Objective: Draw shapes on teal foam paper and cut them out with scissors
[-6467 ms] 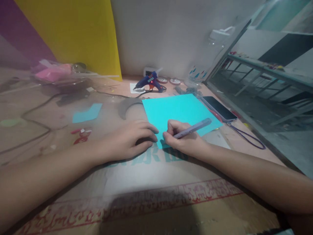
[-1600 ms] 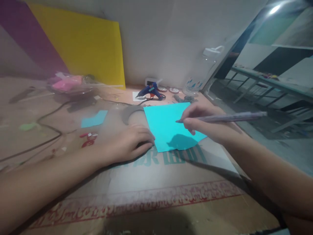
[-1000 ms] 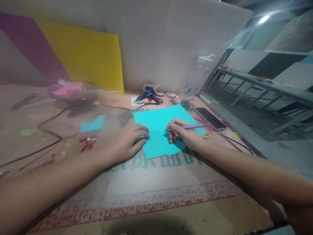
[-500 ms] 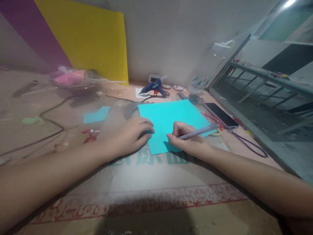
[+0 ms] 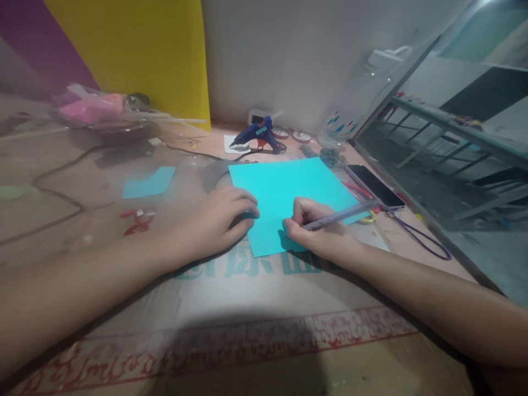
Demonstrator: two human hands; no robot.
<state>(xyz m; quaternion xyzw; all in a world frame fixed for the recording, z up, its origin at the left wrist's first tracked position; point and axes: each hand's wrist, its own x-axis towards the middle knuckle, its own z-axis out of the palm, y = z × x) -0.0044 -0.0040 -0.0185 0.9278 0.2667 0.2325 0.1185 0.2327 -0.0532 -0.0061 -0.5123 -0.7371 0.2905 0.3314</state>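
Observation:
A turquoise sheet of paper (image 5: 276, 187) lies flat on the printed cardboard (image 5: 231, 308) that covers the table. My left hand (image 5: 226, 220) rests on the sheet's left edge, fingers slightly bent and apart, holding nothing. In my right hand (image 5: 317, 225) is a pen (image 5: 342, 214) with a pale purple barrel, gripped in a writing hold over the sheet's lower right part. Its tip is hidden behind my fingers. Partly under the sheet's right edge are scissors (image 5: 363, 192) with red and yellow handles.
A blue glue gun (image 5: 258, 133) lies behind the sheet. At the right are a phone (image 5: 375, 186) with a strap and a clear plastic jug (image 5: 340, 129). Leftward are a turquoise paper scrap (image 5: 149, 183), small red pieces (image 5: 138, 220), a cable and a plastic-wrapped pink bundle (image 5: 94, 110).
The view has shifted slightly, so the background things sit a little higher and the left-hand things farther left. Both hands keep nearly the same place on the sheet.

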